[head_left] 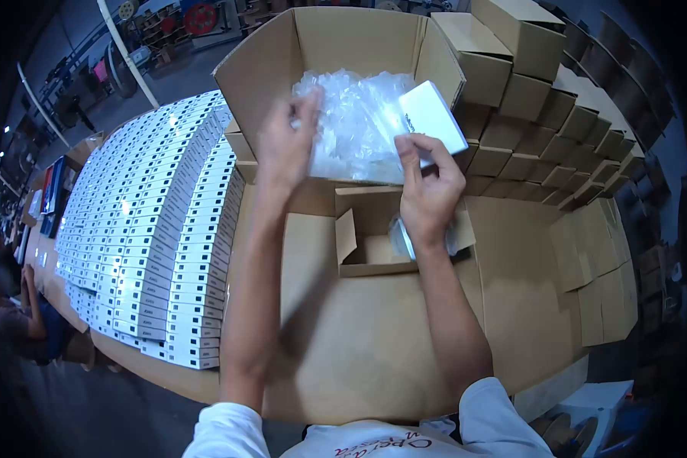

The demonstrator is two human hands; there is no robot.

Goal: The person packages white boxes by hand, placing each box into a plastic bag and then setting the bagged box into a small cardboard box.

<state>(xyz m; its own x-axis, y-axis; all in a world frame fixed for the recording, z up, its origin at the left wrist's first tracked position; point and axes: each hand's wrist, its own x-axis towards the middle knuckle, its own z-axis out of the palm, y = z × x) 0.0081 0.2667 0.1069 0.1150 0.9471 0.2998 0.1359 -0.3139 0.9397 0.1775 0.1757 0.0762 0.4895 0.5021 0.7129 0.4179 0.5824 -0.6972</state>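
Note:
My right hand (433, 179) grips a flat white box (433, 114) by its near edge, thumb on top. Small dark print shows on the box's face. My left hand (286, 149), blurred by motion, is over the near left side of a large open carton (359, 38); its thumb and fingers look apart with nothing visible between them. Crumpled clear plastic bags (355, 122) fill that carton. Below my right wrist sits a small open cardboard box (374, 269) with a plastic-wrapped item (399, 238) at its right side, partly hidden by my wrist.
Long stacked rows of white boxes (141, 229) cover the table's left side. Brown cardboard boxes (527, 114) are piled at the back right. A cardboard sheet (343, 343) covers the work surface (527, 305). Another person (34, 305) sits at the far left.

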